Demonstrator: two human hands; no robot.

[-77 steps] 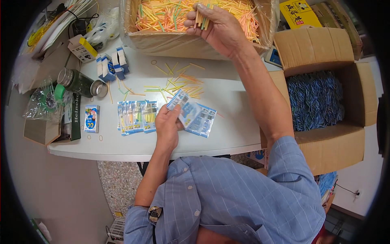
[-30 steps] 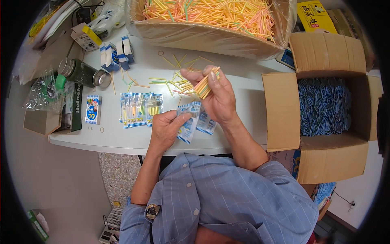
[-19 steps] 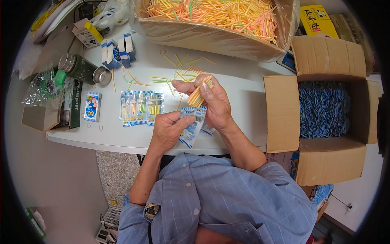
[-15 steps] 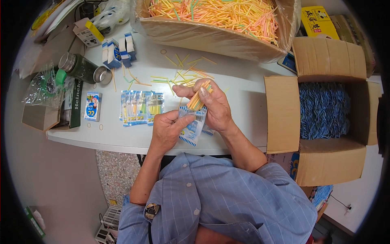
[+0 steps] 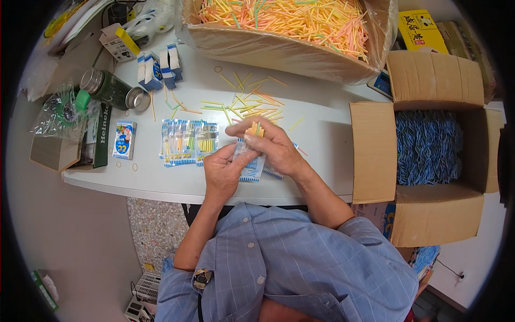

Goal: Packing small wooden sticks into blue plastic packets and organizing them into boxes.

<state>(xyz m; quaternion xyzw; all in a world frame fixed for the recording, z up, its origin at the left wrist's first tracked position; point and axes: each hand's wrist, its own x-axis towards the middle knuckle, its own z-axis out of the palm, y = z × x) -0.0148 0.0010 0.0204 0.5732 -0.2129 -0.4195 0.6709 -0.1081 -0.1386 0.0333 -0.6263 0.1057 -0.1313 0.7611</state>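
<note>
Head-worn fisheye looks steeply down, close over the white table (image 5: 322,134).

straw bundle (image 5: 256,129) mostly hidden by hand (image 5: 271,150)

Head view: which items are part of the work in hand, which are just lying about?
In use:
right hand with bundle of sticks
left hand holding small packet
filled packets
bin of coloured sticks
box of blue packets

Lying about:
green bottle
yellow box
clear bag

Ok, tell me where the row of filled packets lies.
In the head view, the row of filled packets lies on the white table, just left of the left hand, right of a small blue card.
</note>
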